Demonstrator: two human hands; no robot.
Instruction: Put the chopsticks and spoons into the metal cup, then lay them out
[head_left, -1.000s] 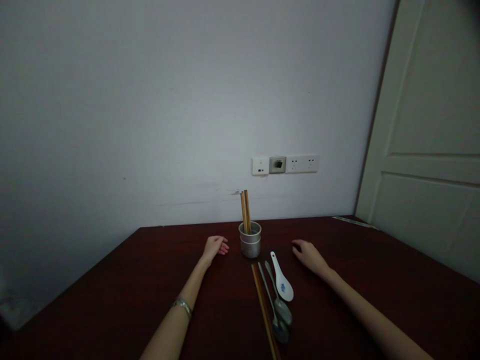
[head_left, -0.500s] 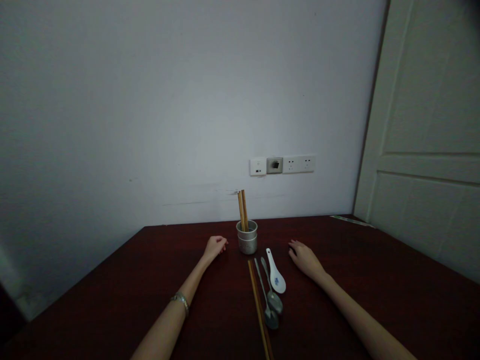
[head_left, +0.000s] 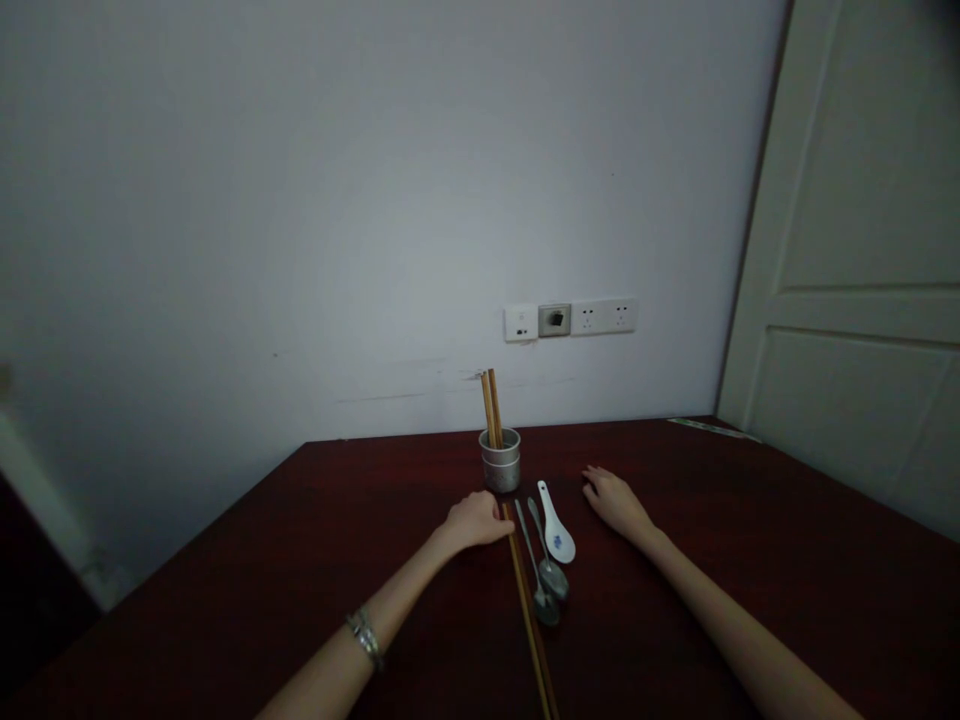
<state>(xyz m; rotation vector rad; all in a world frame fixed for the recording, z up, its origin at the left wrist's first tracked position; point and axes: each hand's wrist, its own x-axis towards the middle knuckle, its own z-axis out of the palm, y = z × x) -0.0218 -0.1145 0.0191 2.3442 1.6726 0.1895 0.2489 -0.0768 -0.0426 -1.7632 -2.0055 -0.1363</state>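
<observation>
My left hand (head_left: pixel 474 520) is at the far end of a pair of wooden chopsticks (head_left: pixel 531 625) lying on the table. Its thumb reaches across them, apart from the fingers, which are partly hidden; the chopsticks still lie flat. Beside the chopsticks are two metal spoons, one with a long thin handle (head_left: pixel 526 545) and a shorter one (head_left: pixel 553 578). A white porcelain spoon (head_left: pixel 557 535) with a blue mark lies to their right. Behind them stands a metal cup (head_left: pixel 501 470) holding several upright chopsticks (head_left: pixel 492 408). My right hand (head_left: pixel 616 502) rests palm down on the table, fingers stretched out, holding nothing.
The dark red table (head_left: pixel 337 520) meets a pale wall (head_left: pixel 375 200) at the back. Wall sockets (head_left: pixel 604 316) sit above the cup. A white panelled door (head_left: pixel 862 400) stands at the right, near a thin strip (head_left: pixel 712 430) on the table's far corner.
My left hand has moved right and nearer to me, from beside the cup to the end of the lying chopsticks. My right hand stays in place; the view has shifted slightly.
</observation>
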